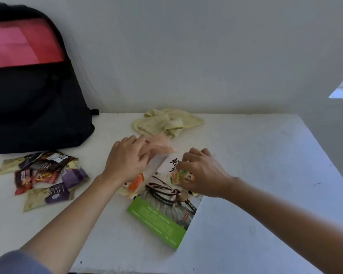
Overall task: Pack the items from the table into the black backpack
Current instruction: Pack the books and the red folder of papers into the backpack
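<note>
Presently: packing not yet under way for the items in view; all of them lie outside the bag.
Black backpack [38, 115]: one, upright against the wall at the table's [255, 175] far left corner, top flap thrown back showing red lining, so the mouth stands ready to receive.
Left hand [127, 161]: palm down over an orange-printed packet [136, 184] at the book's left edge; whether it grips or merely presses cannot be told. A blurred pink item [160, 145] sits at its fingertips, unidentified.
Right hand [202, 173]: fingers curled round a small packet [178, 176] printed green and orange, over the book's cover, judged a lift for packing.
Book [162, 214]: one, flat, green-banded, beneath both hands; likely last of this cluster, since the packets rest on it.
Snack pile [46, 178]: about eight wrappers, overlapping, just in front of the backpack; exact count uncertain.
Cloth [166, 122]: one, pale yellow, crumpled near the wall, untouched.
Hands: two, near each other, not touching.
</note>
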